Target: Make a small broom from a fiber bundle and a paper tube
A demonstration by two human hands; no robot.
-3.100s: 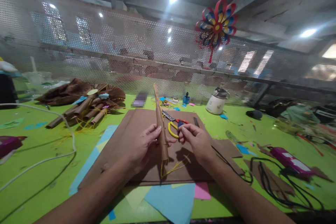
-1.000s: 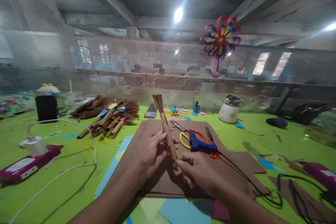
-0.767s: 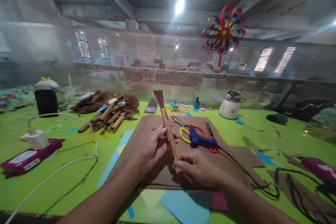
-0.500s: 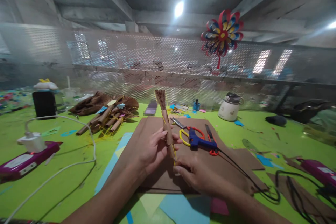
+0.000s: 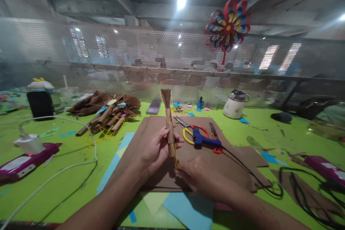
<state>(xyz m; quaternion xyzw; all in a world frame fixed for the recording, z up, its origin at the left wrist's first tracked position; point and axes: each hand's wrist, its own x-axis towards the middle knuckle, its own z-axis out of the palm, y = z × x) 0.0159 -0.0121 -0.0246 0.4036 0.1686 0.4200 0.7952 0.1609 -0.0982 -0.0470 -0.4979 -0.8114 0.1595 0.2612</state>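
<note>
My left hand (image 5: 157, 149) is closed around a narrow, pleated brown paper fan (image 5: 168, 114). The folded fan stands nearly upright, its pleats spread slightly at the top and a brown paper tube around its lower part. Yellow string (image 5: 175, 156) runs down from it to my right hand (image 5: 195, 174), whose fingers are pinched on the lower end. Both hands are above a stack of brown card (image 5: 151, 125). On that card, to the right, lie scissors (image 5: 182, 121) with red and yellow handles, a blue glue gun (image 5: 203, 141) and a second, dark-bladed pair of scissors (image 5: 212, 130).
Several finished brown paper fans (image 5: 118, 113) lie at the back left. A white kettle-shaped bottle (image 5: 234, 105) and a small blue bottle (image 5: 200, 104) stand behind the card. Purple power strips (image 5: 48, 152) with cables flank both sides. Blue paper (image 5: 191, 208) lies in front.
My right hand has drawn a little down and toward me, and the yellow string looks straighter and longer below the tube. My left hand still holds the fan; the view has shifted slightly.
</note>
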